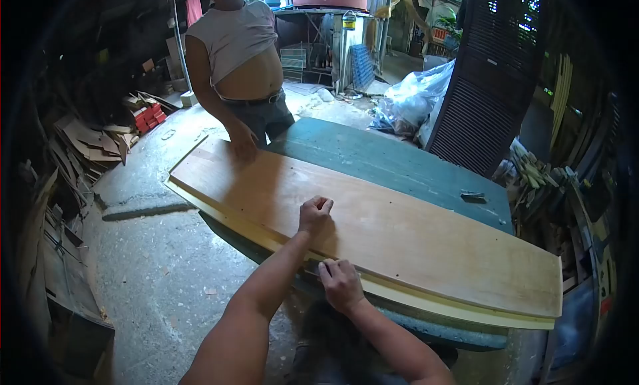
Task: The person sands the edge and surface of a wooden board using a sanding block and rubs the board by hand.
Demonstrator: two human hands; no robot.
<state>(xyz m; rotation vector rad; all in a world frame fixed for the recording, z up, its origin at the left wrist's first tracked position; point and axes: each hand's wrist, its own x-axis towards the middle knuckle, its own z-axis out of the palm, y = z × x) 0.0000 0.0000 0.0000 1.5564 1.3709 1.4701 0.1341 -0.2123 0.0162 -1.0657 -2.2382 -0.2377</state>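
A long, light-brown wooden panel (373,228) with small dark spots along it lies across a green-topped table (393,165). A paler wooden strip (452,297) runs beneath its near edge. Above the panel's middle, my left hand (315,214) is closed with thumb and fingers together; whatever may be in them is too small to see. My right hand (341,285) is closed at the near edge, fingers curled, and something thin and dark seems to stick out to its left, which I cannot make out.
Across the panel stands another person (246,59), one hand (243,145) at its far left part. A small dark object (472,197) lies on the green top. A dark louvred door (486,85) leans behind, beside plastic sheeting (416,95). Wood scraps (86,137) lie left.
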